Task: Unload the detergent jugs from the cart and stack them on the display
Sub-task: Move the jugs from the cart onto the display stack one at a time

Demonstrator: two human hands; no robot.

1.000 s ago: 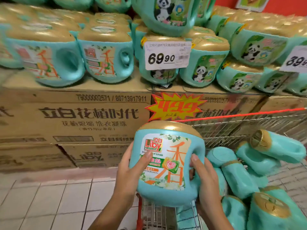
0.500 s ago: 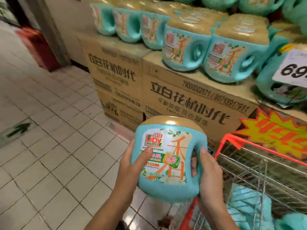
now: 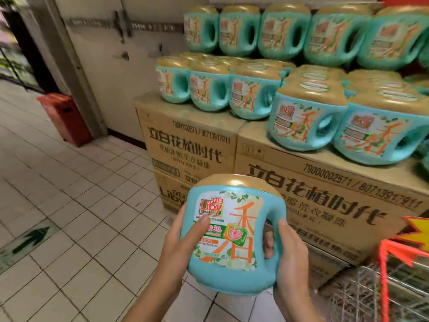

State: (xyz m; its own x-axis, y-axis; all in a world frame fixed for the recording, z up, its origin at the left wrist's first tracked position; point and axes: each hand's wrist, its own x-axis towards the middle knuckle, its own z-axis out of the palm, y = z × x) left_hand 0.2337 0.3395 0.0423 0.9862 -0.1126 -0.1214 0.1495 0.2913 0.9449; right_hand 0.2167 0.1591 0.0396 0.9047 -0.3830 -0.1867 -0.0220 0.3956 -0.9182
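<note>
I hold one teal detergent jug (image 3: 234,235) with a gold lid upright in front of me, label facing me. My left hand (image 3: 183,240) grips its left side, thumb across the label. My right hand (image 3: 290,259) wraps its handle on the right. Beyond it stands the display: brown cardboard cartons (image 3: 325,189) topped with rows of the same teal jugs (image 3: 306,119), and a higher row (image 3: 283,33) behind. Only a corner of the wire cart (image 3: 380,296), with its red rim, shows at the lower right.
White tiled floor (image 3: 69,205) with a green arrow sticker (image 3: 30,238) spreads to the left. A red box (image 3: 65,117) stands against the wall by a grey pillar. A yellow and red starburst price sign (image 3: 417,233) hangs at the right edge.
My view has swung left, away from the cart and toward the left end of the display. Both hands keep the same grip on the jug, and the jugs in the cart have dropped out of sight.
</note>
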